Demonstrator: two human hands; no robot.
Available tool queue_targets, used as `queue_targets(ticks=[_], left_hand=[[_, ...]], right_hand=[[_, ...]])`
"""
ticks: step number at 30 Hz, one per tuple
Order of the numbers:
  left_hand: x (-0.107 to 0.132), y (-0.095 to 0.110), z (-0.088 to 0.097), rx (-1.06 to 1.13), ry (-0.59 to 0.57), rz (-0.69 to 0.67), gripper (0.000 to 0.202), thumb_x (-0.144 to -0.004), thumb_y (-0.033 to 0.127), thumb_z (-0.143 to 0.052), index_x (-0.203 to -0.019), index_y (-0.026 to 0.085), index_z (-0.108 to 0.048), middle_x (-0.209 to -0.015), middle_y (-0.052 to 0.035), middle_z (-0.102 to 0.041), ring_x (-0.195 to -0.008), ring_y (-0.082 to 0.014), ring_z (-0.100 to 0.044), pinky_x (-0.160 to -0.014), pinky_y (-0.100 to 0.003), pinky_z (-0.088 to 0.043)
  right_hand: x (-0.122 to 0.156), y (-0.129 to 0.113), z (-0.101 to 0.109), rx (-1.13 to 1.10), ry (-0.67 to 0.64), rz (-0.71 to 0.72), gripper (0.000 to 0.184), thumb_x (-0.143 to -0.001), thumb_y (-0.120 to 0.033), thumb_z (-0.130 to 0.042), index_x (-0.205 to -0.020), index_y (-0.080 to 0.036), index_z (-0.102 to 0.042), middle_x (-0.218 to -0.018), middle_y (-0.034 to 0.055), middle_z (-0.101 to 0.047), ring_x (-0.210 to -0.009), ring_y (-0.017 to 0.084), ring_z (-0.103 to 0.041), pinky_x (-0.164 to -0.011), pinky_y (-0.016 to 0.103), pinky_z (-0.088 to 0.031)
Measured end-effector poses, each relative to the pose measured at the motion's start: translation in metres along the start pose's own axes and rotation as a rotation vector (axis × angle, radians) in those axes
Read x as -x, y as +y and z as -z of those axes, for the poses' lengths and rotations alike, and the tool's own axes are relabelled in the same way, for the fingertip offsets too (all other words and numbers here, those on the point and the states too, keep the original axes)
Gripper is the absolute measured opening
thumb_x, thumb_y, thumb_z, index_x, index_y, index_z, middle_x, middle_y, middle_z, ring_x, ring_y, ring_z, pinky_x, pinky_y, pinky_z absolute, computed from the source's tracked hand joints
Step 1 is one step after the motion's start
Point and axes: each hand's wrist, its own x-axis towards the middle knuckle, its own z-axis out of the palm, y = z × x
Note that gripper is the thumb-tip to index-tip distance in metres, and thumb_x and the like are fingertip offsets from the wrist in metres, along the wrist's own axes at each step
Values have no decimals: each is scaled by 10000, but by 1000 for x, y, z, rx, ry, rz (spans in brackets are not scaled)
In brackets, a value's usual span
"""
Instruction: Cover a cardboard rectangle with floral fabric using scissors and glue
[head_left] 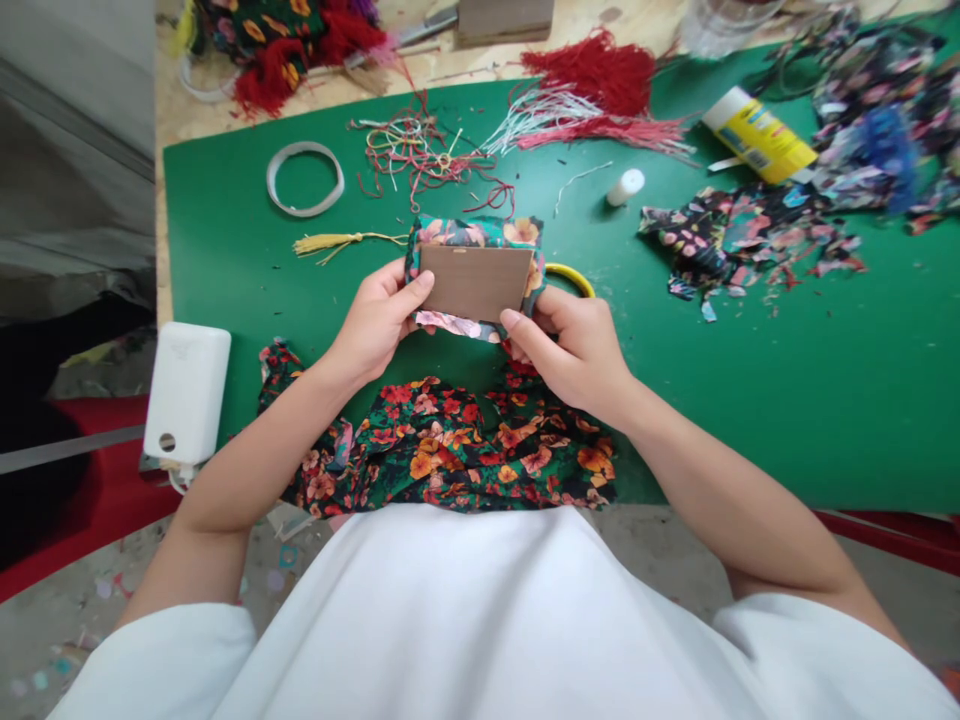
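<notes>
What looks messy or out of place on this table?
Nothing damaged, but fabric scraps lie scattered over the green mat at right, loose threads tangle near the top, and a white cap lies alone, apart from the glue stick. The card between left hand and right hand sits level.

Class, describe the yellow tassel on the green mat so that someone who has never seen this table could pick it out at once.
Find the green mat and the left hand holding the fabric-wrapped card. Just left of the card, nearer than the white ring, lies the yellow tassel. It is small, alone and yellow; the red tassels lie farther back.
</notes>
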Motion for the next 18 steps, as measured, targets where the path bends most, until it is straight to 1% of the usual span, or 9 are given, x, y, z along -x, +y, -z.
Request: queue_targets(ticks=[4,7,11,15,18], left_hand=[[0,1,0,-4,1,-23,322,-776,475,-747,-912,204,-639,-703,19,-641,-546,-96,-617,-447,-183,-459],[0,1,2,-24,-2,-13,325,-767,496,-747,-870,212,-628,-639,30,-603,-509,-92,-590,-455,-196,-455],[2,2,2,-32,-14,-7,306,-766,468,-747,-893,208,-647,-684,12,-628,-589,-133,-639,-518,-238,-491],[4,6,0,-12,-25,-6,330,-729,438,-762,-934,194,-679,-799,-11,-695,-810,-205,-700,-618,-266,-549],[5,7,-1,5,-6,-27,337,-729,469,-760,-925,205,-687,-844,-4,-717,-903,-214,-697,-649,-254,-554]], right_hand=[[1,0,0,-8,9,10,352,-903,-445,-553,-646,-219,-473,-527,-18,-492,-491,121,-430,-509,278,-319],[1,1,-1,-19,19,11,349,-901,-443,-562,-650,-215,-478,-532,-19,-501,-500,120,-449,-504,274,-337],[0,1,-2,-108,55,-5,361,-910,-496,-539,-684,-218,-492,-536,-24,-502,-482,122,-489,-477,271,-364],[-1,-2,0,-241,53,-46,405,-893,-545,-549,-667,-221,-461,-506,-43,-455,-434,119,-517,-424,253,-358],[-1,-5,3,-261,21,-49,420,-878,-533,-572,-630,-216,-453,-485,-47,-462,-414,104,-483,-409,244,-337]])
